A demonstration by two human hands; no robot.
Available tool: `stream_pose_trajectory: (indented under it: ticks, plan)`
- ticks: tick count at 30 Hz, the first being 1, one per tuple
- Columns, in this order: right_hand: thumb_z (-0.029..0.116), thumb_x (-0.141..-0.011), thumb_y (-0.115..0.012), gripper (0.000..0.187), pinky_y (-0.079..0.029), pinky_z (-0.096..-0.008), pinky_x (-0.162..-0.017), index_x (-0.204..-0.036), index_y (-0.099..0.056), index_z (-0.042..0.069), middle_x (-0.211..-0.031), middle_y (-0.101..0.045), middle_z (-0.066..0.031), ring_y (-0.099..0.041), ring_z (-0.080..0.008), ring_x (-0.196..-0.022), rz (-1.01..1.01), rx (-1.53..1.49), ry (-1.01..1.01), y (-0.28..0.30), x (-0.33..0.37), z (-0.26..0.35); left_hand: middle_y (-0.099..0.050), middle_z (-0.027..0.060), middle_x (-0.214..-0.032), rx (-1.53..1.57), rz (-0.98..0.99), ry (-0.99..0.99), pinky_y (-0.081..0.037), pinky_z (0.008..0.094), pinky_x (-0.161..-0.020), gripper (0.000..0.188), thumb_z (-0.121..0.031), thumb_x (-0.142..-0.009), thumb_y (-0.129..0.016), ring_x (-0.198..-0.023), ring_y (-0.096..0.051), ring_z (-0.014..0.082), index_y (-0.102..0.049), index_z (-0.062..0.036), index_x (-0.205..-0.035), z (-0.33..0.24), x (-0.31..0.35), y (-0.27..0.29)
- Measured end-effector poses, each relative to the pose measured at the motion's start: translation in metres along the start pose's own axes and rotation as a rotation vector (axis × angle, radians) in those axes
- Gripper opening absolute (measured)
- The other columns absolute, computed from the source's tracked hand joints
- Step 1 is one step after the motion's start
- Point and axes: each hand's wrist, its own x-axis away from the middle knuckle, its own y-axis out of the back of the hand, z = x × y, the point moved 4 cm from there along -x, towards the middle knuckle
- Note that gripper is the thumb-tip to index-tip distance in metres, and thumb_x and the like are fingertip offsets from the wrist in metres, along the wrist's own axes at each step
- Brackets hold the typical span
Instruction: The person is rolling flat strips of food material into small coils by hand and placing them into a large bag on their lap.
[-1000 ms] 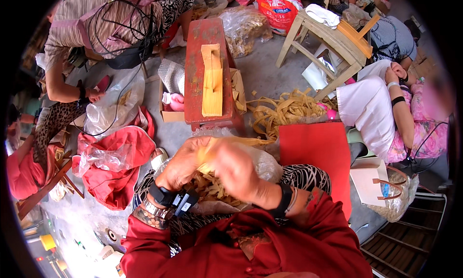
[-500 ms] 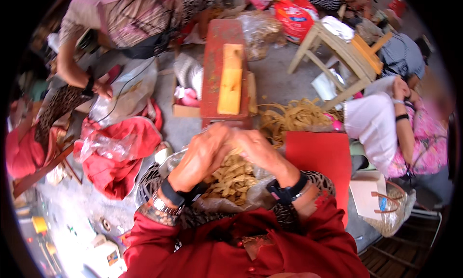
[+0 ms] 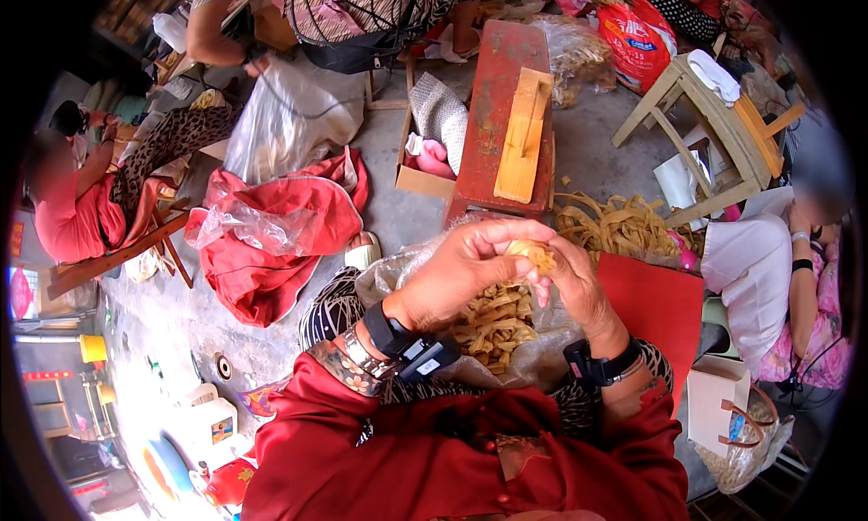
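Observation:
Between my two hands, above my lap, is a small bundle of folded tan strip (image 3: 532,252). My left hand (image 3: 457,270) pinches it with thumb and fingers from the left. The fingers of my right hand (image 3: 580,291) close on its other side. Below them, an open clear plastic bag (image 3: 551,351) on my lap holds a heap of similar folded tan pieces (image 3: 493,329). Whether the strip is knotted or only folded I cannot make out.
Ahead stands a red wooden bench (image 3: 493,87) with a wooden block tool (image 3: 524,137) on it. Loose tan strips (image 3: 615,227) lie to its right, behind a red board (image 3: 655,295). A red cloth (image 3: 262,250) lies left. People sit around, one beside a wooden stool (image 3: 723,123).
The view has swung left, so the surroundings sit further right. My hands, blurred before, now show clearly with the folded strip between the fingers.

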Motion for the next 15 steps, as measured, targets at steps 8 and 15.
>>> stream_pose_trajectory:
  ticks: [8,15]
  plan:
    - [0.032,-0.097,-0.047,0.031,-0.040,-0.0185,-0.048,-0.106,-0.049,0.003,-0.067,-0.049,0.0004,-0.045,-0.0043,-0.054,-0.125,0.069,-0.013,-0.012,-0.005,-0.007,-0.055,0.0112,-0.111,-0.858,-0.201,-0.256,-0.041,0.0311,-0.091,0.039,-0.020,-0.093,-0.053,-0.104,-0.051,0.0214,-0.050,0.0004,-0.126,0.008,-0.002,0.006]
    - [0.039,-0.096,-0.043,0.041,-0.042,-0.0230,-0.056,-0.120,-0.043,0.006,-0.076,-0.057,-0.0022,-0.047,-0.0072,-0.061,-0.279,0.278,0.091,-0.004,-0.007,0.007,-0.057,0.0123,-0.109,-0.065,-0.142,0.077,-0.053,0.0343,-0.078,0.049,-0.039,-0.099,-0.035,-0.091,-0.059,0.0202,-0.051,0.0028,-0.119,0.018,-0.002,0.016]
